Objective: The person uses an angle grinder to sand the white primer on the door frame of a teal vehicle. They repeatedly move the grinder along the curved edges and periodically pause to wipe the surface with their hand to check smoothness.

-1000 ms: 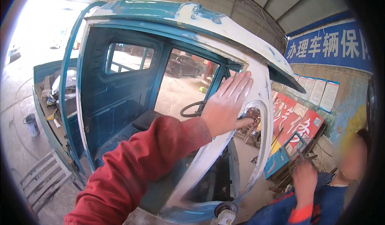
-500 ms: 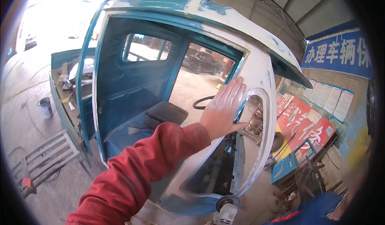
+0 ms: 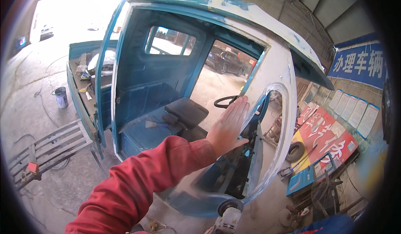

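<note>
My left hand point(image 3: 229, 127), in a red sleeve, is stretched out flat with its fingers together and thumb apart. It lies over the inner edge of the front frame of a blue and white vehicle cab point(image 3: 280, 73); whether the palm touches it I cannot tell. At the lower edge an angle grinder point(image 3: 229, 220) with a round disc points up toward the cab's lower front. Only a bit of my right hand point(image 3: 209, 230) shows beside the grinder's body, closed on it. Behind my left hand are a black steering wheel point(image 3: 225, 102) and a dark seat point(image 3: 186, 112).
A brush point(image 3: 155, 124) lies on the blue seat base. To the left stand a slatted metal frame point(image 3: 50, 150) and a paint bucket point(image 3: 61, 97). A red signboard point(image 3: 323, 134), a tyre point(image 3: 295, 151) and a blue panel point(image 3: 301, 180) are at right. Blue clothing point(image 3: 328, 225) shows lower right.
My left hand has moved down along the cab's front frame. The view has shifted, so the cab sits further right. The grinder has moved slightly left in the picture.
</note>
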Tool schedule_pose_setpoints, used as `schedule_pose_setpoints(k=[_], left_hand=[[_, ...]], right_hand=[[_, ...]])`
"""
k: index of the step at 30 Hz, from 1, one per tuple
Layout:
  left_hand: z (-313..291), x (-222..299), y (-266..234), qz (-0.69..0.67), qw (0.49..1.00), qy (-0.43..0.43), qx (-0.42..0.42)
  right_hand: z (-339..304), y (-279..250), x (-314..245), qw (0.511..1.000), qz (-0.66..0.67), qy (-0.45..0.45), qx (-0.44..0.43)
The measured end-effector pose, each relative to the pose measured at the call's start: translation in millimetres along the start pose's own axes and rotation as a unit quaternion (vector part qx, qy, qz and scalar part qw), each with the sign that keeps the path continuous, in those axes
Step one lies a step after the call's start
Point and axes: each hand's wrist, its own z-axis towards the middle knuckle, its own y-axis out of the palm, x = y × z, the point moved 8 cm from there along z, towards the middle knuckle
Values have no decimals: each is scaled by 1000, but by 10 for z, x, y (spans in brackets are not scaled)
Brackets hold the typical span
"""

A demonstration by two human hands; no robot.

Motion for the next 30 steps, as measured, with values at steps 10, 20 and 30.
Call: schedule_pose_setpoints(k=[10, 20, 30], left_hand=[[-411, 22, 191, -56, 997, 45, -40], [-905, -134, 448, -186, 975, 109, -61], [-1851, -104, 787, -220, 941, 200, -159]], right_hand=[[-428, 270, 910, 988, 91, 120, 33], [-168, 885, 306, 989, 89, 23, 112], [-207, 661, 670, 971, -128, -41, 198]])
